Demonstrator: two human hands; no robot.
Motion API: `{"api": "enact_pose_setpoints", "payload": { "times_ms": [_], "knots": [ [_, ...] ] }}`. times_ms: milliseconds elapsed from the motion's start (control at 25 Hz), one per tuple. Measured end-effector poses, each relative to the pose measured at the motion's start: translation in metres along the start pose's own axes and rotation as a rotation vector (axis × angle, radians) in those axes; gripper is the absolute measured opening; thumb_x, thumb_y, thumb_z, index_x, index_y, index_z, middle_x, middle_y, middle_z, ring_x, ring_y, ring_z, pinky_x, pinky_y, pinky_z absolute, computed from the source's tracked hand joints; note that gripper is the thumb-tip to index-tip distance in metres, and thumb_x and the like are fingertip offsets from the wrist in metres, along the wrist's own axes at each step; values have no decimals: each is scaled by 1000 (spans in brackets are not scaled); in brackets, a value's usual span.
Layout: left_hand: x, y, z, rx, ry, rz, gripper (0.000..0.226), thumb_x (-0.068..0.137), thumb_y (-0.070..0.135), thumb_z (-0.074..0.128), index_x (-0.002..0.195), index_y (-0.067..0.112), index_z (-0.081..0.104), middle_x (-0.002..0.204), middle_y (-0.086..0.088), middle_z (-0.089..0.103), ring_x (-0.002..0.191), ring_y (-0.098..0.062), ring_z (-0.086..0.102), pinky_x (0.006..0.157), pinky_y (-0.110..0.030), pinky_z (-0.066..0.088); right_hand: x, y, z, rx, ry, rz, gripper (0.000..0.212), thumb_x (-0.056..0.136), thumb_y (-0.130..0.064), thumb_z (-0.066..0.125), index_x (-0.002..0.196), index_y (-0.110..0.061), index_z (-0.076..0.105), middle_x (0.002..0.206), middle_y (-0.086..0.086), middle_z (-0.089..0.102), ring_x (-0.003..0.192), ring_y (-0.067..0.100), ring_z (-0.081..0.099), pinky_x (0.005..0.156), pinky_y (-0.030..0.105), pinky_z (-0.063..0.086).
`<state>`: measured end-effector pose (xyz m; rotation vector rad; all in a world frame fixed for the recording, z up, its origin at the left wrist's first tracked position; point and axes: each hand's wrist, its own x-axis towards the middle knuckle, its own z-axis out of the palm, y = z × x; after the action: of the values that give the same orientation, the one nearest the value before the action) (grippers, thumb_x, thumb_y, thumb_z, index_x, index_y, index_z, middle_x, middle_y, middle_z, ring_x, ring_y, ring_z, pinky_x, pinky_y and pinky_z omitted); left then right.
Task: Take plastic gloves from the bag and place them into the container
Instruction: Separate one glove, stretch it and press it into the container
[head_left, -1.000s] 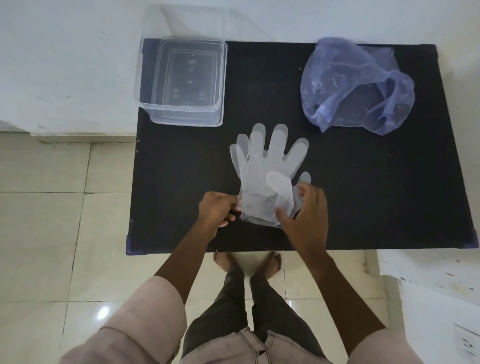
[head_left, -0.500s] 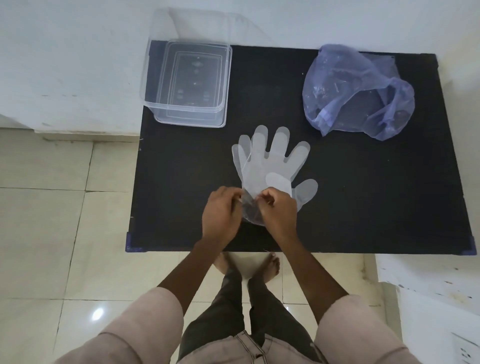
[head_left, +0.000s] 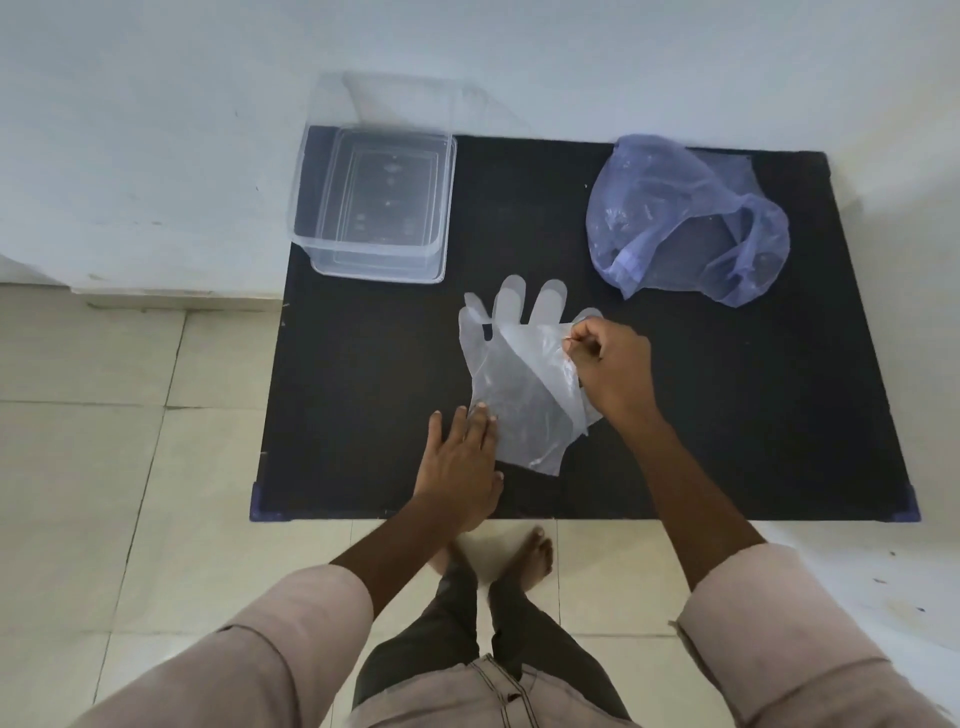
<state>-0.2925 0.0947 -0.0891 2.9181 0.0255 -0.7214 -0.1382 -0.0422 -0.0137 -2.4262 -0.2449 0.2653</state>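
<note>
A matte black table (head_left: 727, 415) was seen, purple at its corners. On it, the gloves (head_left: 519, 379) were clear and milky – the container (head_left: 374, 208) colourless, the bag (head_left: 685, 218) a translucent violet-blue. Below the table, cream tiles (head_left: 104, 467) were seen.

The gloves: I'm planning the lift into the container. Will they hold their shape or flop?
Probably flop: the gloves are thin clear film, already folding over where the right hand pinches them. Likely very light and slidey, since the left hand pins them flat.
</note>
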Motion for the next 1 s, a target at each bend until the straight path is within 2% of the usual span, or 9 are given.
{"api": "enact_pose_setpoints", "payload": {
  "times_ms": [80,160,360,480,560,680,800,880,1000],
  "knots": [
    [9,3,-10,19,-105,-2,72,94,45,40,151,12,13,161,-13,17,148,-34,13,117,-58,0,18,-5,-12,-33,-31,-33,7,89,-11,64,86,-9,69,79,-1,65,64,6,55,64,5,35],
    [15,2,-60,82,42,38,68,91,41,42,148,9,24,158,-15,26,142,-34,24,116,-57,6,33,-41,-69,-77,95,-131,10,90,-11,62,83,-13,67,76,-4,63,61,5,55,64,8,37],
    [22,-2,-56,105,-142,68,56,87,37,48,135,10,45,143,-13,45,130,-34,38,110,-53,16,54,-44,-88,-220,37,-237,17,92,-13,60,78,-24,61,65,-13,54,57,5,50,60,7,32],
    [28,-5,-81,72,-225,67,53,87,41,51,132,13,49,140,-12,49,130,-33,39,110,-54,20,54,-62,-117,-281,16,-262,33,93,-13,56,64,-29,51,58,-14,49,54,5,47,53,16,33],
    [38,-5,-117,-94,-222,30,48,87,41,55,128,16,53,134,-9,54,125,-30,48,107,-52,33,59,-73,-137,-314,-45,-321,32,92,-9,55,64,-24,55,62,-4,57,59,15,54,57,25,41],
    [47,2,-180,-433,226,61,39,82,37,65,118,23,59,119,0,61,104,-20,62,90,-40,52,62,-90,-157,-368,-133,-450,19,89,-4,56,75,-10,66,74,5,67,69,23,62,67,41,51],
    [55,15,-250,-809,660,162,50,72,36,77,117,28,58,118,7,57,92,-11,60,75,-22,52,74,-105,-181,-412,-214,-538,11,86,-8,61,81,-13,70,84,1,72,77,19,64,73,39,53],
    [60,20,-284,-1001,548,215,62,67,34,84,123,26,57,122,9,57,96,-10,61,69,-18,50,80,-115,-197,-450,-245,-594,9,84,-8,63,82,-14,70,80,-3,69,74,17,61,74,39,53],
    [69,21,-307,-1191,216,260,41,71,24,84,109,20,71,103,0,74,93,-18,69,60,-27,56,87,-126,-214,-481,-268,-655,9,83,-7,63,82,-13,70,77,-4,68,74,16,61,70,40,52]
  ]
}}
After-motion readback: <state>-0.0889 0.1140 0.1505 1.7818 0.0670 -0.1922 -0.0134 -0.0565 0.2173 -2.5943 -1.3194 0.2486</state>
